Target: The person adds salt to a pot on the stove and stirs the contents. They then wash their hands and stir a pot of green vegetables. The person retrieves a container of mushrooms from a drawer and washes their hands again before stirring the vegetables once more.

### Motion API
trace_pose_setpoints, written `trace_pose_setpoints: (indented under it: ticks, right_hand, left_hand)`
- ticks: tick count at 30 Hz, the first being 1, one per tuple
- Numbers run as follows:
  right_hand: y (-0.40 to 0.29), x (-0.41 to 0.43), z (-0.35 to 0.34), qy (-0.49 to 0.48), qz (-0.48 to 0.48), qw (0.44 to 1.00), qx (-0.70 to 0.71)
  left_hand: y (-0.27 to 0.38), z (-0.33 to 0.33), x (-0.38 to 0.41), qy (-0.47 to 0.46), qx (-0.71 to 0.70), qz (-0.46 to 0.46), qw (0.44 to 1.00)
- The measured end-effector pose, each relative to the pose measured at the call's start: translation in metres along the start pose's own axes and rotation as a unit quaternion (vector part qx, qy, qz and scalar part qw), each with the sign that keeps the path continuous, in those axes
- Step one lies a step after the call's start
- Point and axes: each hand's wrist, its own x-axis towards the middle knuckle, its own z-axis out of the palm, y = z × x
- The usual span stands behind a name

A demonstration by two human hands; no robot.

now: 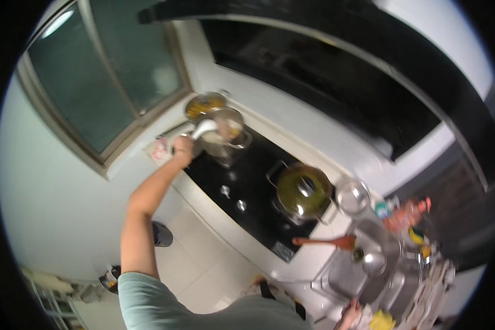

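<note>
My left hand [183, 149] reaches out to the far left burner, closed around the handle of a white spoon or ladle [206, 126]. The bowl of that utensil is over an open metal pot [220, 150], whose contents look like broth with pale and yellow pieces; blur hides the detail. Down at the lower right, my right hand [350, 314] is by the front edge of the sink. A whitish cloth [365, 317] and a yellow cloth [382, 320] lie next to it, and whether its fingers grip anything is unclear.
Right of the black cooktop [255, 177] sits a glass-lidded pot [303, 192]. Beside it are a glass bowl [352, 196] and a red-brown spatula [326, 242] reaching over the metal sink [342, 272]. A bottle [406, 214] stands behind. The range hood [313, 70] hangs above.
</note>
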Motion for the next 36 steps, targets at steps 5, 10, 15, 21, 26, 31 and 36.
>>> trace_pose_setpoints:
  ticks: [5,10,15,21,26,31,36]
  right_hand:
    - [-0.035,-0.012,0.010,-0.048,-0.006,0.998,0.028]
    - [-0.046,-0.016,-0.011,-0.053,-0.022,0.996,0.065]
    - [-0.048,-0.013,-0.022,-0.066,0.001,0.996,0.053]
    - [-0.053,-0.006,-0.036,-0.110,-0.005,0.993,0.039]
    - [-0.056,0.000,-0.045,-0.150,-0.010,0.988,0.047]
    - [-0.090,-0.005,-0.044,-0.176,-0.022,0.984,0.027]
    - [-0.092,-0.004,-0.045,-0.175,-0.030,0.983,0.042]
  left_hand:
    - [-0.016,-0.031,-0.048,-0.016,0.004,0.002,1.000]
    - [0.053,-0.140,-0.116,0.128,-0.095,0.082,0.984]
    - [0.188,-0.249,-0.244,0.184,-0.398,0.203,0.876]
    - [0.268,-0.283,-0.214,0.243,-0.354,0.328,0.842]
    - [0.279,-0.280,-0.175,0.167,-0.286,0.433,0.839]
    - [0.274,-0.288,-0.166,0.146,-0.244,0.460,0.841]
    - [0.263,-0.315,-0.171,0.180,-0.206,0.453,0.849]
